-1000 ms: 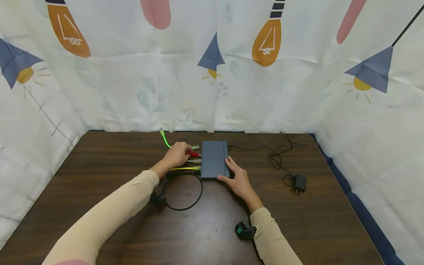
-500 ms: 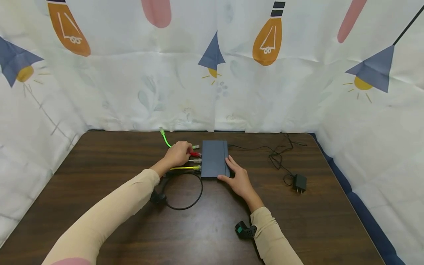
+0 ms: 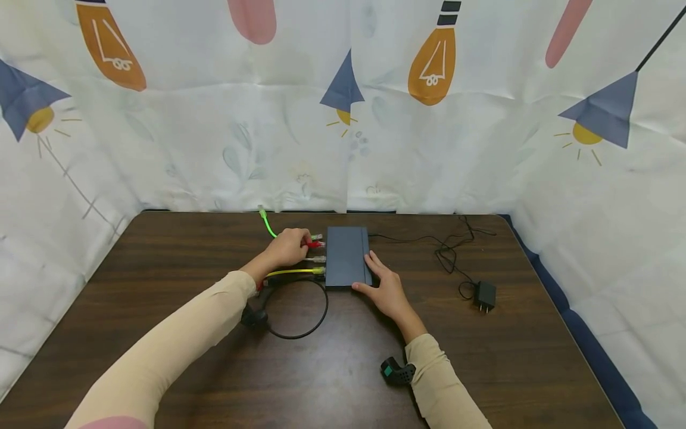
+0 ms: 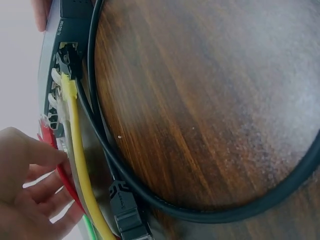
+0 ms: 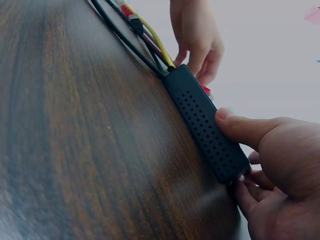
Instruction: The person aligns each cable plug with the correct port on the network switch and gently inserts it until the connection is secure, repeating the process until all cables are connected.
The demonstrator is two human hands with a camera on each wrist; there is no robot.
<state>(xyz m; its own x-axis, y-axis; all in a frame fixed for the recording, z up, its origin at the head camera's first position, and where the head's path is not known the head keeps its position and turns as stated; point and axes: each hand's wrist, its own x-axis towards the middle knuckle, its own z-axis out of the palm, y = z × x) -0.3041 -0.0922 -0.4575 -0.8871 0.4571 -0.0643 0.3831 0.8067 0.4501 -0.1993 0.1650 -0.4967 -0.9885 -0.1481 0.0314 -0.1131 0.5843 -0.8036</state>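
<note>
A dark blue-grey network switch [image 3: 345,256] lies on the table. My left hand [image 3: 289,247] pinches a red Ethernet cable [image 4: 48,134] by its plug, right at the switch's row of ports. Beside it, yellow [image 4: 80,145] and grey [image 4: 65,115] cables run to the switch, and a black plug [image 4: 69,60] sits at the port nearest the front. A green cable [image 3: 266,220] lies behind my left hand, one plug near the switch. On the other side my right hand [image 3: 388,292] grips the switch, thumb at its front corner and fingers along its right edge.
The black cable [image 3: 326,304] loops on the table before the switch; its other connector [image 4: 127,212] lies loose. A black power adapter [image 3: 485,296] with a tangled cord [image 3: 447,253] lies to the right. A printed curtain [image 3: 300,155] borders the table's back.
My left hand has shifted slightly toward the back of the table, carrying the red plug along the switch's port side toward the green plug. My right hand has stayed put.
</note>
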